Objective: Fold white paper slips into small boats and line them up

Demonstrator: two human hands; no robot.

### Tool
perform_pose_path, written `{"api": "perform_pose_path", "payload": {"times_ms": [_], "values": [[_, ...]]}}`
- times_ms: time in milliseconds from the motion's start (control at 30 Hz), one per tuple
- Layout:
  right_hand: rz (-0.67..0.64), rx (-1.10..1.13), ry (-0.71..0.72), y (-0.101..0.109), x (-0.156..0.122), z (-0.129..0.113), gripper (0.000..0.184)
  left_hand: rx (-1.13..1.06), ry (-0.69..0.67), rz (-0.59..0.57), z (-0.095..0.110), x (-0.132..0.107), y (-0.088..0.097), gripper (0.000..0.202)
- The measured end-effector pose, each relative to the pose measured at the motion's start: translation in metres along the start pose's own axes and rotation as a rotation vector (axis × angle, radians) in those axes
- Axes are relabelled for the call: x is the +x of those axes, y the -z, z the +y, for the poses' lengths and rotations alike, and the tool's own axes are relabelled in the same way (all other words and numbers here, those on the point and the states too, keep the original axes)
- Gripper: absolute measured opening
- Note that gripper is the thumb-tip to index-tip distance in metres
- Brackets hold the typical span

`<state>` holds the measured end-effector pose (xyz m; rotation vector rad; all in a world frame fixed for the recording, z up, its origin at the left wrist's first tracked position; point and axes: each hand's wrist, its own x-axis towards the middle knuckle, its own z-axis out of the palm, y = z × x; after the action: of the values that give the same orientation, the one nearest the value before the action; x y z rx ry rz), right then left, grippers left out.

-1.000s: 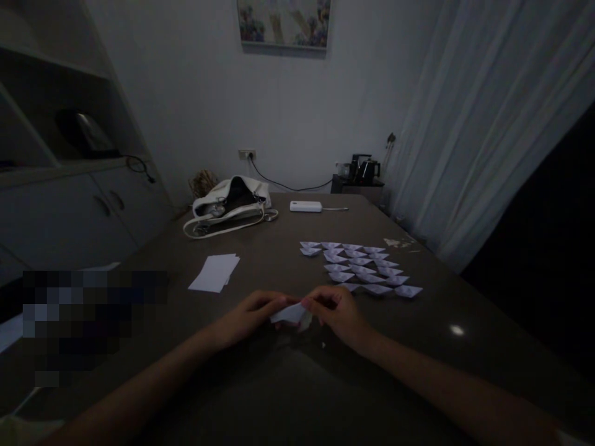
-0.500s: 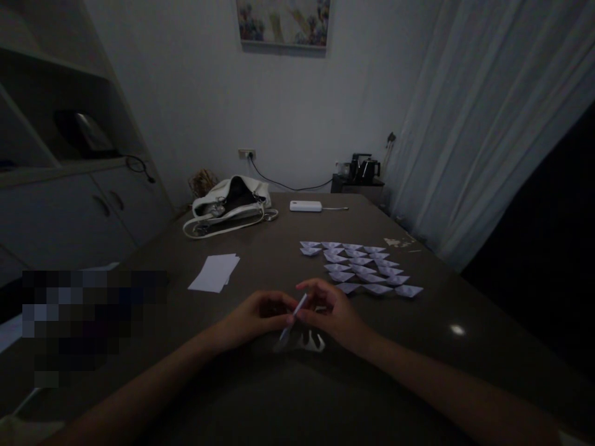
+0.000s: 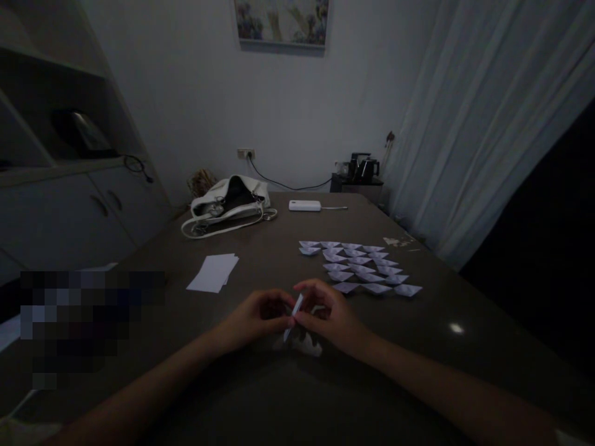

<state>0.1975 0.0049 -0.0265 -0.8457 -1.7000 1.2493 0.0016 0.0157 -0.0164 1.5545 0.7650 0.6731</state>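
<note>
My left hand (image 3: pixel 253 319) and my right hand (image 3: pixel 332 316) meet over the near middle of a dark table (image 3: pixel 288 396). Between their fingertips they pinch a small white folded paper (image 3: pixel 294 316), which stands on edge just above the tabletop. Both hands are closed on it. Its pale reflection shows on the glossy surface below. To the right and beyond my right hand, several finished folded paper boats (image 3: pixel 360 267) lie in rows. A small stack of white paper sheets (image 3: pixel 212 272) lies to the left, beyond my left hand.
A white handbag (image 3: pixel 227 204) and a white power bank (image 3: pixel 304 205) with a cable lie at the table's far end. Cabinets run along the left, a curtain hangs at the right. A kettle set (image 3: pixel 360 168) stands on a low stand by the wall. Small paper scraps (image 3: pixel 397 243) lie near the right edge.
The paper, held flat between my hands a second ago, has been turned up on edge and folded narrower. My hands have stayed in nearly the same spot.
</note>
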Motion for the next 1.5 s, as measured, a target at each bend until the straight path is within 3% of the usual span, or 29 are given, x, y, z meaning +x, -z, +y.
{"api": "perform_pose_path", "payload": {"times_ms": [500,867,1067,1267,1500], "values": [[0.046,-0.15,0.034,0.0,-0.004,-0.001,0.037,0.137,0.003,0.053,0.005,-0.002,-0.001,0.03],[0.076,-0.191,-0.017,-0.004,-0.003,0.005,0.044,0.435,-0.088,0.086,0.008,-0.005,-0.008,0.027],[0.096,-0.023,-0.111,0.0,0.001,0.006,0.04,0.386,-0.141,0.095,0.01,-0.006,-0.003,0.02],[0.026,0.139,-0.175,0.005,0.005,0.014,0.044,0.412,-0.197,0.143,0.011,-0.005,-0.001,0.019],[-0.06,0.038,-0.132,0.003,0.002,0.01,0.051,0.549,-0.303,0.107,0.008,-0.007,-0.001,0.019]]}}
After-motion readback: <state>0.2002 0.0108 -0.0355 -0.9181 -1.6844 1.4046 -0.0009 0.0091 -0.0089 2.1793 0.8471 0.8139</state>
